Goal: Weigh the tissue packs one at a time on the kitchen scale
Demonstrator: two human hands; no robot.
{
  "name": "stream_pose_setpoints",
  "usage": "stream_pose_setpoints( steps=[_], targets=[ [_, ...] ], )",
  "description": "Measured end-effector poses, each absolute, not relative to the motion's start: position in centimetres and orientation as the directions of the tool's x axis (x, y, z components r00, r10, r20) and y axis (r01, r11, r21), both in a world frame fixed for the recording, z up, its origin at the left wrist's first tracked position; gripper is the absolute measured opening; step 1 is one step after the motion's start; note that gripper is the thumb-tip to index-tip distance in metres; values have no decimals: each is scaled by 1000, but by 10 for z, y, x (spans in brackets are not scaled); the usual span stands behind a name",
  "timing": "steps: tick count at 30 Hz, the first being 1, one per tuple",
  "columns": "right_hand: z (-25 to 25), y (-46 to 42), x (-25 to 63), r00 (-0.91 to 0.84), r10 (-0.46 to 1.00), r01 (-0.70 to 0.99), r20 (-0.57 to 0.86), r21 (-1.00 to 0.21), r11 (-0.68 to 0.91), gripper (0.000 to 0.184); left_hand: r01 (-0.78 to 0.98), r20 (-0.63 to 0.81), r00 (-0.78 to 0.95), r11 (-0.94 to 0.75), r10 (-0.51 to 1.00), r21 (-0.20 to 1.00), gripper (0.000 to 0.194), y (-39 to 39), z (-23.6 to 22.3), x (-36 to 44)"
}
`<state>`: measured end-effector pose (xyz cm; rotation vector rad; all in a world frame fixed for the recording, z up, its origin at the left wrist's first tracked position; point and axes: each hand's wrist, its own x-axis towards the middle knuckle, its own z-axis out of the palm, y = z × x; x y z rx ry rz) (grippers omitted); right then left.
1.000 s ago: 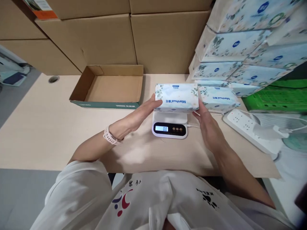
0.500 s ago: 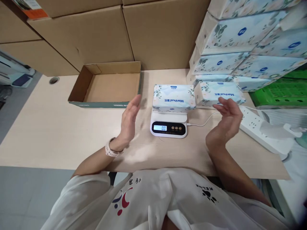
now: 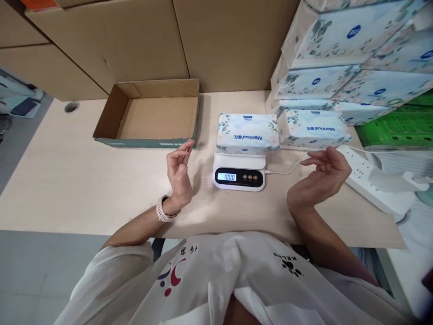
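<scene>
A tissue pack (image 3: 248, 134) with a pale blue floral wrapper lies on the white digital scale (image 3: 239, 160), whose lit display (image 3: 227, 177) appears to read 100.0. Left of the scale, my left hand (image 3: 180, 174) is raised with nothing in it, fingers loosely curled and apart. It is near the front edge of a shallow cardboard box (image 3: 155, 119) with nothing inside. To the right of the scale, my right hand (image 3: 318, 180) is held up, palm inward and fingers apart, holding nothing. Beyond it rests a second tissue pack (image 3: 314, 128), beside the first.
Stacked tissue packs (image 3: 338, 40) rise at the back right, beside a green crate (image 3: 399, 126). A white power strip (image 3: 368, 185) lies at right, and a thin white cable (image 3: 287, 173) runs to the scale. Large cartons (image 3: 233, 45) line the back.
The scale's display has gone from 0.0 to about 100.0. My left hand's fingers have curled, and my right hand has turned slightly outward. The view has shifted a little; the packs stay put.
</scene>
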<state>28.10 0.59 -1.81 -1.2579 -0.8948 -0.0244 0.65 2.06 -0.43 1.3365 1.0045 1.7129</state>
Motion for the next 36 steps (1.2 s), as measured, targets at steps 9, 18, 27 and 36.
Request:
stream_pose_setpoints(
  steps=[9,18,27,36],
  targets=[
    [-13,6,285,706,404,393,582,-796,461,46,-127,427,-202,-455,882,881,27,22,-8,6],
    [-11,6,284,716,431,431,549,-834,344,48,-131,387,-157,-407,909,904,31,22,-11,3],
    [-16,5,285,681,433,399,591,-795,457,46,-150,361,-119,-376,925,914,49,19,-13,3],
    [-17,4,286,686,450,439,572,-818,371,48,-156,359,-116,-374,926,914,49,19,-13,4]
  ],
)
